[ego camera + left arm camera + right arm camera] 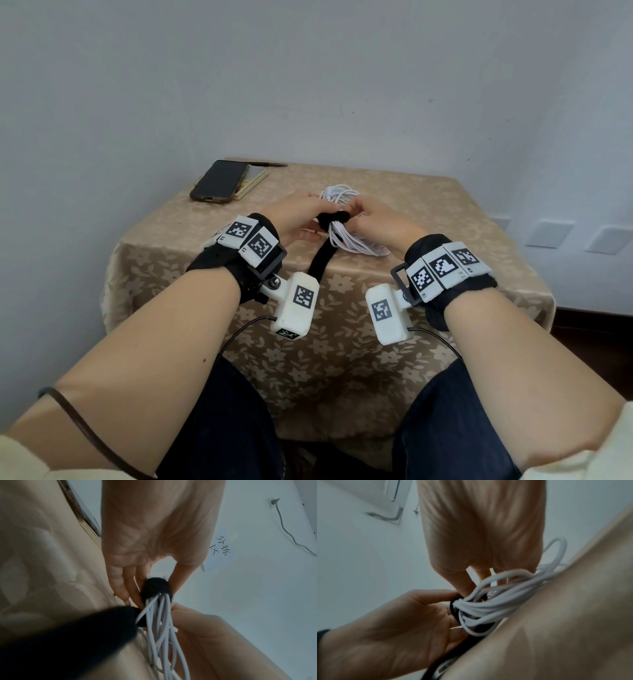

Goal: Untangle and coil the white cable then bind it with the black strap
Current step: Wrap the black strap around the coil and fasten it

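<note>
Bare forearms reach from the bottom of the head view toward a small table (428, 219) draped in a tan floral cloth, each wrist wrapped in a black band carrying white blocks printed with black-and-white square codes. Small marks beside the codes read "L1" and "L2" on the left band and "R1" and "R2" on the right.

At the table's middle, both hands meet over a coiled white cable (346, 240). A black strap (334, 219) circles the middle of the bundle, and its loose tail runs back over the near table edge. The left hand (296, 219) pinches the wrapped strap between thumb and curled fingers, as the left wrist view shows, with cable strands (159, 628) spilling out of the black loop (155, 588) toward the camera. The right hand (373, 219) grips the same point from the other side, its fingertips (465, 586) pressed into the bundle where the white loops (488, 609) bunch against the strap (453, 608). The coil's far loops fan out past the fingers, the near loops lying on the cloth.

At the table's far left corner, a dark phone (221, 181) lies on a yellowish notebook (251, 183). On the wall in the left wrist view hangs a paper sign (221, 549) with handwritten Chinese characters reading "分拣区".
</note>
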